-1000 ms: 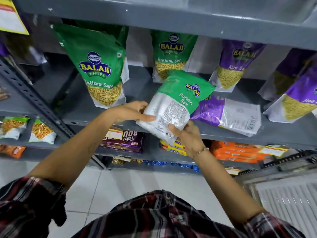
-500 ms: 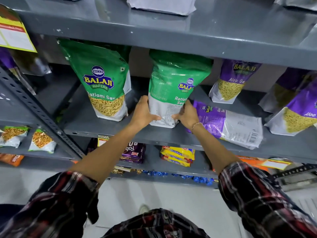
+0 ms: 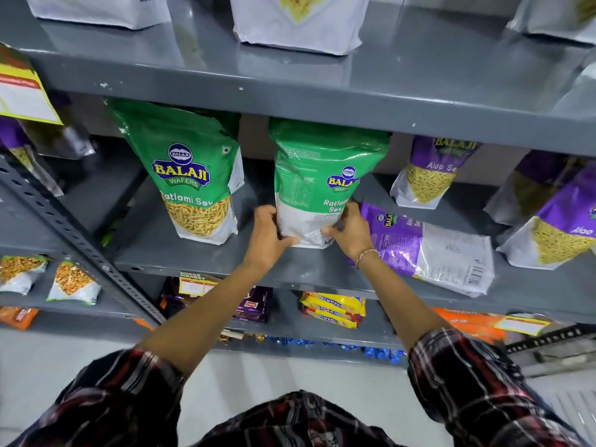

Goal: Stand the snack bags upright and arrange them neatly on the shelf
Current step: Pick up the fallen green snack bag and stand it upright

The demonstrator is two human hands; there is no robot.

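A green Ratlami Sev bag (image 3: 319, 175) stands upright on the grey shelf (image 3: 206, 262), its back side turned toward me. My left hand (image 3: 269, 237) grips its lower left corner and my right hand (image 3: 350, 229) grips its lower right corner. Left of it another green Ratlami Sev bag (image 3: 190, 175) stands upright, front facing out. To the right a purple Aloo Sev bag (image 3: 429, 250) lies flat on the shelf, touching my right wrist. Behind it a purple bag (image 3: 429, 172) stands upright, and further purple bags (image 3: 561, 227) lean at the far right.
The shelf above (image 3: 290, 91) hangs low over the bag tops and carries white-bottomed bags (image 3: 296, 24). A slotted upright post (image 3: 74, 233) runs diagonally at the left. Below are yellow biscuit packs (image 3: 332, 309), purple packs (image 3: 254, 304) and orange packs (image 3: 467, 321).
The green bag went from tilted in both hands in front of the shelf to standing upright on it. Both hands stayed on its lower corners; the view has moved closer and tilted up.
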